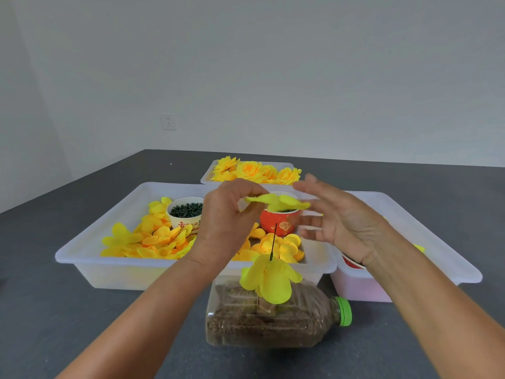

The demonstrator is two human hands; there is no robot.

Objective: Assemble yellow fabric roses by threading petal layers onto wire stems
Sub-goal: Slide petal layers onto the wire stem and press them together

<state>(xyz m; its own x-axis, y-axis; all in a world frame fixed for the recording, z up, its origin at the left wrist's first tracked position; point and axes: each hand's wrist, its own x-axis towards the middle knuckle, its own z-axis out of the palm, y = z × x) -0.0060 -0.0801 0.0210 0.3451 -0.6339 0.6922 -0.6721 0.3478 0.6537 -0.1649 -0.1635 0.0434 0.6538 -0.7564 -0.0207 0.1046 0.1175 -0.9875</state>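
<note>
Our left hand pinches 1 yellow petal layer above the wire stem; our right hand, fingers spread, holds nothing. Stem stands in a bottle at the counter's near edge.

Two bare forearms, no sleeves anywhere up to the bottom edge of the view. No watch, strap or bracelet on either wrist. No rings, no gloves. Left hand seen from the back: knuckles, tendon ridges, fine creases over the wrist. Right hand seen palm-side: deep palm lines, a fold at the base of the thumb, fingertips softened by motion blur. Nails too small and blurred to describe. No markings on either arm.
</note>
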